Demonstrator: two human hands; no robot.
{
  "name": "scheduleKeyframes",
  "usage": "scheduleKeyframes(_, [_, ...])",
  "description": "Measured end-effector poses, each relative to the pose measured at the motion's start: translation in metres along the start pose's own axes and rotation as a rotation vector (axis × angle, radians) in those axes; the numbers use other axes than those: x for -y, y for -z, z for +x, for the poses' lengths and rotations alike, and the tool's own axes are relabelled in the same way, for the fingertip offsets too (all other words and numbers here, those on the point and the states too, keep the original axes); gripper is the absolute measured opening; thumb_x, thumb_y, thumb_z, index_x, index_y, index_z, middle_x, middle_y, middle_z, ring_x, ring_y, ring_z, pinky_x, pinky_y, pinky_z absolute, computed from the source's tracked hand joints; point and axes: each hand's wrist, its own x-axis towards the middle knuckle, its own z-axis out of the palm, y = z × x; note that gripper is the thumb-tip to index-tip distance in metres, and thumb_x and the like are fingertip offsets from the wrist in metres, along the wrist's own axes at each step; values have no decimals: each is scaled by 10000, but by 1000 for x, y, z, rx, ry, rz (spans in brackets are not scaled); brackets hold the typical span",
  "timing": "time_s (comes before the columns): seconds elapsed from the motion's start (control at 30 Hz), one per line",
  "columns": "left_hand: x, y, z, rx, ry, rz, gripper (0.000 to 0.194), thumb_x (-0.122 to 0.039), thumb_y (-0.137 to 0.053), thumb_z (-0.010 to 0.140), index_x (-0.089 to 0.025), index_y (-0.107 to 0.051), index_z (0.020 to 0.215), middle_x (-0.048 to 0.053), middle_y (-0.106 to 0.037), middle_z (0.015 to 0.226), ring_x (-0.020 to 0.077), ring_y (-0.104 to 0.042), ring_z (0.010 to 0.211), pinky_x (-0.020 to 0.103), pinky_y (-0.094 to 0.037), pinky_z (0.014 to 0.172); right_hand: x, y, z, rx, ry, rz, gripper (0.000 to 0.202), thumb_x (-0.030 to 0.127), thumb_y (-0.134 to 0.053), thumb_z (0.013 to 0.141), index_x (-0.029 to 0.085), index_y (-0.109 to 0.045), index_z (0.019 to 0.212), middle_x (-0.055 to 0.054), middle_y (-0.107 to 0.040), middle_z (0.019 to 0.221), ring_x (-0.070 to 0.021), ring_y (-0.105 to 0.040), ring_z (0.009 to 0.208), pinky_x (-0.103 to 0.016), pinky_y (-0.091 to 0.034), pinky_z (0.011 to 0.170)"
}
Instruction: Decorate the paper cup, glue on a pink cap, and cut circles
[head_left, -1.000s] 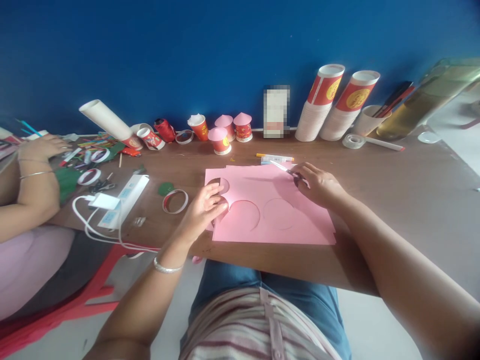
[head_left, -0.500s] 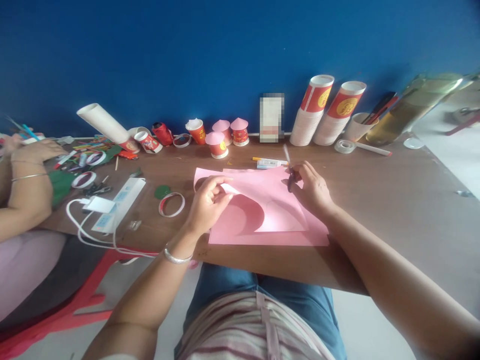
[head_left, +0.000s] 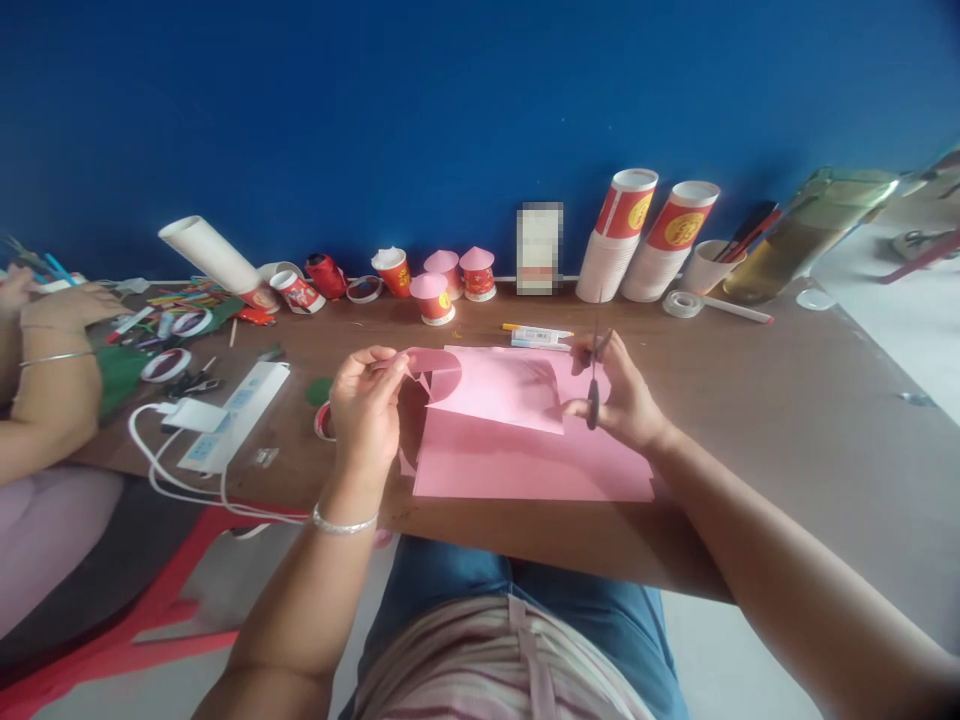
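Observation:
My left hand pinches the edge of a cut pink paper piece, which hangs to the right and has a curved notch in its side. Under it, more pink paper sheets lie flat near the table's front edge. In my right hand are dark-handled scissors, my thumb and fingers in the loops and the blades pointing up toward the wall. The scissors are apart from the paper in my left hand.
Behind the paper lie pens and small cups with pink cone tops. Stacked paper cups, a tape roll and a tilted bottle stand right. A power strip is left, near another person's arm.
My left hand has moved left, drawing the cut paper with it and turning it. The scissors in my right hand have swung more upright, with the handle loops spread.

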Motion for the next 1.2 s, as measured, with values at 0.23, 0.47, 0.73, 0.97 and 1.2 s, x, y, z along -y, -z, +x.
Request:
scheduleKeyframes(0.23, [3, 2, 3, -55, -53, -30, 357, -214, -928, 619, -168, -637, 820, -21, -713, 754, 126, -741, 771, 278, -605, 830, 22, -17, -9, 45, 435, -356, 657, 510, -689, 935, 175, -451, 1448, -145, -636, 1132, -298, -622, 1004, -457, -517, 855])
scheduleKeyframes(0.47, [6, 7, 3, -8, 8, 3, 380, -269, -941, 610, -175, -641, 823, -19, -684, 779, 132, -724, 780, 313, -605, 875, 27, -22, -8, -14, 553, -549, 326, 40, -550, 865, 201, -593, 1145, -73, -670, 980, -205, -591, 822, -359, -472, 779])
scheduleKeyframes(0.73, [-12, 32, -24, -29, -414, 606, 381, -308, -909, 729, -210, -753, 1062, 109, -610, 1259, 241, -568, 1263, 344, -498, 1089, 25, -16, -8, -45, 460, -539, 310, 21, -518, 859, 248, -601, 1053, -39, -686, 931, -184, -599, 776, -338, -446, 732])
scheduleKeyframes(0.97, [-20, 27, -96, 730, 537, 150, 688, -767, -503, 927, -148, -802, 920, 136, -738, 801, 165, -625, 621, 278, -514, 542, 20, -14, -11, -34, 446, -486, 375, 43, -530, 865, 288, -631, 1130, -38, -705, 971, -206, -632, 823, -358, -464, 747])
scheduleKeyframes(1.2, [4, -13, -80, 271, 1069, -394, 519, -689, -692, 860, -172, -667, 821, 143, -766, 1082, 204, -743, 852, 266, -582, 625, 26, -14, -13, -34, 474, -486, 304, 66, -547, 895, 274, -614, 1107, -66, -699, 1017, -212, -644, 847, -362, -519, 715])
